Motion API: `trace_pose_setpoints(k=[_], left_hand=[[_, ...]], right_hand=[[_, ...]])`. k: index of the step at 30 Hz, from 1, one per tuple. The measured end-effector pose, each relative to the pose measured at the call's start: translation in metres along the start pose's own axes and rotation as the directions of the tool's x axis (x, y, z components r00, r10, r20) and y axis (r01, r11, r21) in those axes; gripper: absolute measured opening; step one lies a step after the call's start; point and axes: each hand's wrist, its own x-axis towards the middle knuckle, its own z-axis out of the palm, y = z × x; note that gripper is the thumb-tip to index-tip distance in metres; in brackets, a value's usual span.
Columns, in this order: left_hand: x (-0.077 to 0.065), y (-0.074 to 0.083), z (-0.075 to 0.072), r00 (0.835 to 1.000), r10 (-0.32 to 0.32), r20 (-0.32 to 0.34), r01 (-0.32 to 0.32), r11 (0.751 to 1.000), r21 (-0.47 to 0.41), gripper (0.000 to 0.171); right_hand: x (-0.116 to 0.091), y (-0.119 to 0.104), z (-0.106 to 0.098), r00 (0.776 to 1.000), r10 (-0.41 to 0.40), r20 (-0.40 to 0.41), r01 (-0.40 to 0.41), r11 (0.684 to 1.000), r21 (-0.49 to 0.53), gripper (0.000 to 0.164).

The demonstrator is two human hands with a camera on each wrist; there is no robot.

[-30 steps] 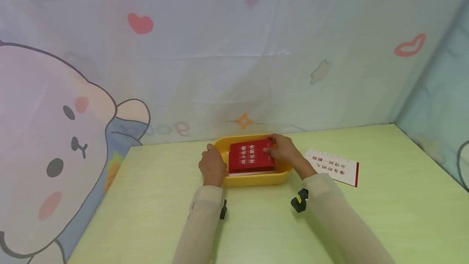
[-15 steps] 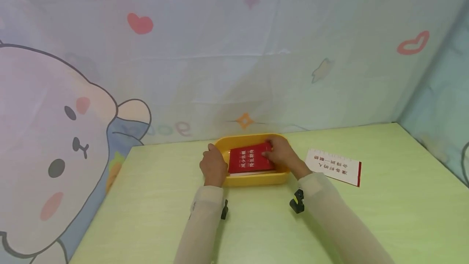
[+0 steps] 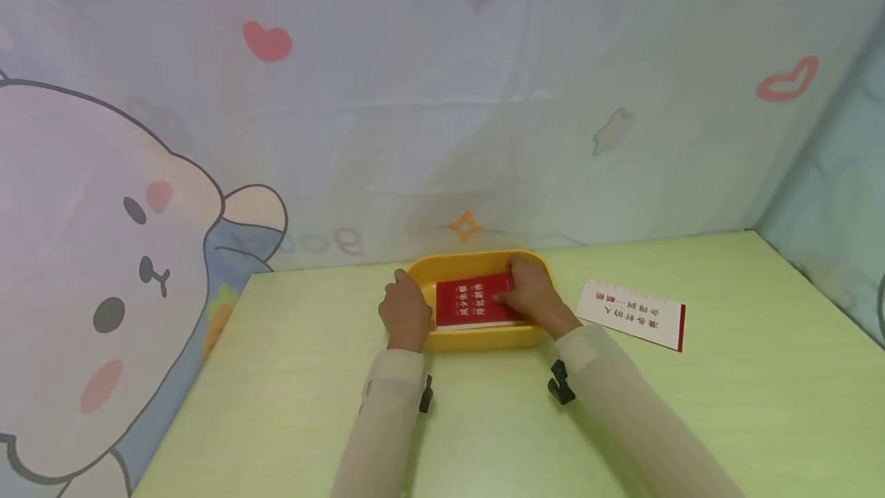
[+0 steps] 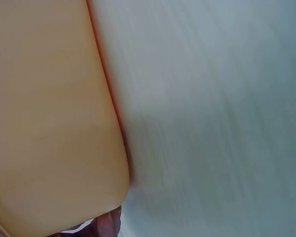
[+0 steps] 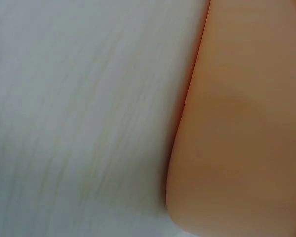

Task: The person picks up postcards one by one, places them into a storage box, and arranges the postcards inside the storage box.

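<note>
A yellow plastic tray (image 3: 484, 340) sits near the back of the table; its outer wall (image 4: 54, 108) fills the left part of the left wrist view, and the same tray's wall (image 5: 237, 123) shows in the right wrist view. My left hand (image 3: 406, 312) grips the tray's left end, with a fingertip visible under the corner in the left wrist view. Inside the tray lies a red booklet (image 3: 470, 300) with white printed characters and pale page edges. My right hand (image 3: 534, 294) holds the booklet's right end, thumb on the cover; its other fingers are partly hidden.
A white printed card (image 3: 632, 312) with a red edge lies on the pale green table (image 3: 498, 429), right of the tray. Behind the table hangs a cloth backdrop (image 3: 442, 98) with cartoon prints. Another cloth panel stands at the right.
The booklet's far right corner has dropped lower in the tray, and my right hand now covers more of that end. My left hand stays at the tray's left end.
</note>
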Motion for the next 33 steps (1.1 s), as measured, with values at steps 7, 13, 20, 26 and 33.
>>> trace_pose_setpoints(k=[7, 13, 20, 26, 33], left_hand=[[0.0032, 0.0000, 0.0006, 1.000, -0.006, 0.005, 0.006, 1.000, -0.006, 0.051], [0.0043, 0.0005, 0.0015, 1.000, -0.018, 0.018, 0.018, 1.000, -0.012, 0.052], [0.0044, -0.0006, 0.0031, 1.000, -0.015, 0.009, 0.015, 1.000, -0.002, 0.050], [0.0041, 0.0000, 0.0009, 1.000, -0.016, -0.001, 0.016, 1.000, 0.003, 0.049], [0.0026, -0.0005, 0.0007, 1.000, -0.012, 0.011, 0.012, 1.000, -0.007, 0.051]], right_hand=[[0.0017, -0.0039, -0.0015, 0.998, 0.057, 0.027, -0.057, 0.998, 0.004, 0.064], [0.0043, -0.0033, -0.0003, 0.993, 0.109, 0.051, -0.110, 0.994, 0.007, 0.057], [0.0052, -0.0018, 0.0031, 0.993, 0.102, 0.065, -0.103, 0.995, 0.011, 0.048], [0.0074, -0.0031, 0.0040, 0.994, 0.084, 0.073, -0.082, 0.996, -0.019, 0.046], [0.0038, -0.0071, 0.0021, 0.992, 0.084, 0.094, -0.075, 0.993, -0.096, 0.043]])
